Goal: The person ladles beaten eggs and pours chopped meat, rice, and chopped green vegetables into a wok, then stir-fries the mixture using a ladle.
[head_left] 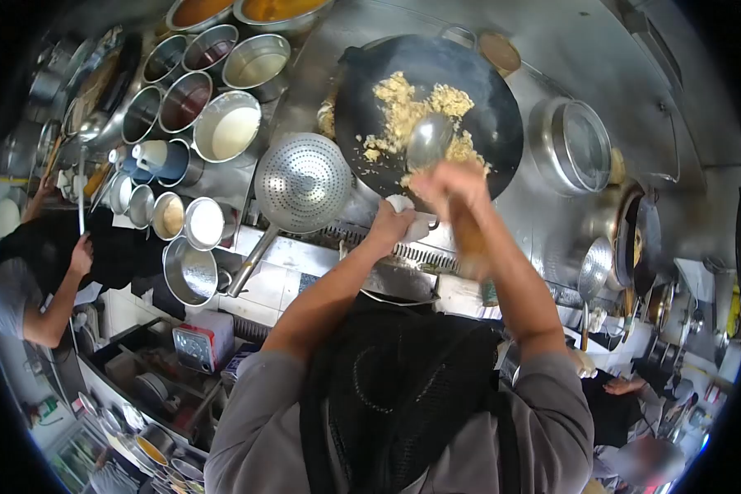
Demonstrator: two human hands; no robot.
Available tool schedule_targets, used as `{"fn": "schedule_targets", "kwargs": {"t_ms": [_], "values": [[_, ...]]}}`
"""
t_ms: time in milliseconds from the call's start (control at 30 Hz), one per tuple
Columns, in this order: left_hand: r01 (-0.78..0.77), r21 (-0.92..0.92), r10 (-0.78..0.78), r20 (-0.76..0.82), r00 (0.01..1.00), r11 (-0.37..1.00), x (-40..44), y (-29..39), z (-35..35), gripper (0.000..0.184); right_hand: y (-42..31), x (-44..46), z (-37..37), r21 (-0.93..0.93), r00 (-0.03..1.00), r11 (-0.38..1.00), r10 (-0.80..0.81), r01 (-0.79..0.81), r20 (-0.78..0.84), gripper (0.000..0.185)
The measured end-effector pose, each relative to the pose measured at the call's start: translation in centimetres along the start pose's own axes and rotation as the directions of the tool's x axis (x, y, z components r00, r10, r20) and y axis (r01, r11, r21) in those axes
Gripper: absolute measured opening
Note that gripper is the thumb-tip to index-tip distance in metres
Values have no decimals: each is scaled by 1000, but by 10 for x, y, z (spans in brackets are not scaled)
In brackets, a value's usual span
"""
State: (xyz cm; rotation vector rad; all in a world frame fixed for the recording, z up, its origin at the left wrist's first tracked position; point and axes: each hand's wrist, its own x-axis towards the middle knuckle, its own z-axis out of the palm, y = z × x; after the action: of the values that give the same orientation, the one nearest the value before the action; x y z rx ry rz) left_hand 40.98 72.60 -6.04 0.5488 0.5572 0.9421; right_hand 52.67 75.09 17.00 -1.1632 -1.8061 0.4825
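Note:
A large black wok point(494, 123) sits on the stove, with clumps of pale yellow fried rice point(399, 103) spread over its bottom. My left hand point(389, 224) is closed on a white cloth point(417, 229) at the wok's near rim; any wok handle under the cloth is hidden. Smeared by motion, my right hand point(453, 185) grips a ladle point(430, 140) over the wok. The ladle's metal bowl is down among the rice, and its blurred wooden handle extends back towards me.
Left of the wok lies a perforated strainer point(303, 183). Beyond it stand several metal pots, one holding white liquid point(235, 132). A round metal pan point(584, 146) is to the right. Co-workers are at both sides; one's hand point(82, 253) holds a long utensil.

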Motion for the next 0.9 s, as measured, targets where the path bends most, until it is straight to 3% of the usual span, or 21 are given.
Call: {"fn": "schedule_targets", "kwargs": {"t_ms": [33,100,167,233,267,300,333,367,400,433,467,500,533,567,633,667,700,767,800,833,900], "values": [[340,368,-244,-284,927,865,-2,23,13,59,8,1,-7,67,967,971,234,-229,-96,34],[283,376,-196,-253,947,882,-2,29,16,59,-46,15,-40,-147,923,936,272,-319,-271,33],[189,427,-102,-219,970,884,-8,35,23,46,-44,-25,-36,190,892,974,190,-120,-411,30],[304,401,-203,-274,940,864,-5,25,13,43,75,-89,-42,-275,925,887,326,-371,-196,32],[334,432,-233,-270,934,838,-3,31,13,41,35,-39,-18,-87,733,912,262,-400,-628,31],[362,460,-262,-269,927,810,-2,34,13,39,72,-30,-38,-14,764,921,314,-389,-563,32],[313,453,-242,-209,947,835,-1,32,8,39,45,-16,-57,341,704,893,443,-294,-555,33],[307,461,-238,-201,950,833,3,31,9,39,9,2,-77,647,663,750,556,-139,-501,34],[280,503,-181,-237,955,818,3,30,10,38,-13,-8,-80,576,613,794,558,-197,-559,33],[271,539,-133,-281,951,798,-2,35,16,38,-19,-19,-71,274,672,948,309,-162,-673,32],[379,496,-241,-321,916,781,-2,42,21,37,18,-25,-51,281,646,959,198,28,-738,31],[390,496,-252,-323,912,776,-8,41,20,37,55,-31,-31,262,590,940,88,217,-802,31],[397,475,-274,-308,911,785,-6,41,19,36,60,-24,-21,261,666,960,128,104,-735,28],[397,457,-289,-288,913,796,0,41,18,35,71,-17,-23,372,647,928,293,-16,-704,26],[330,490,-242,-235,941,807,0,36,10,35,63,7,-54,331,615,941,302,-70,-729,28],[329,477,-235,-246,940,815,-4,42,17,35,44,10,-74,491,597,871,413,-38,-688,26],[324,458,-224,-259,939,828,-4,47,24,35,50,8,-91,494,604,869,413,-36,-682,26],[309,465,-199,-271,942,829,-6,46,24,35,59,1,-114,349,327,937,332,-10,-885,31],[365,478,-252,-285,925,799,-7,47,22,35,85,11,-93,338,311,941,316,21,-897,31],[405,498,-295,-287,911,766,-2,50,23,34,83,28,-63,385,390,920,329,72,-860,32],[326,469,-236,-242,941,821,0,40,20,34,88,33,-38,390,604,921,311,0,-734,27]]}}
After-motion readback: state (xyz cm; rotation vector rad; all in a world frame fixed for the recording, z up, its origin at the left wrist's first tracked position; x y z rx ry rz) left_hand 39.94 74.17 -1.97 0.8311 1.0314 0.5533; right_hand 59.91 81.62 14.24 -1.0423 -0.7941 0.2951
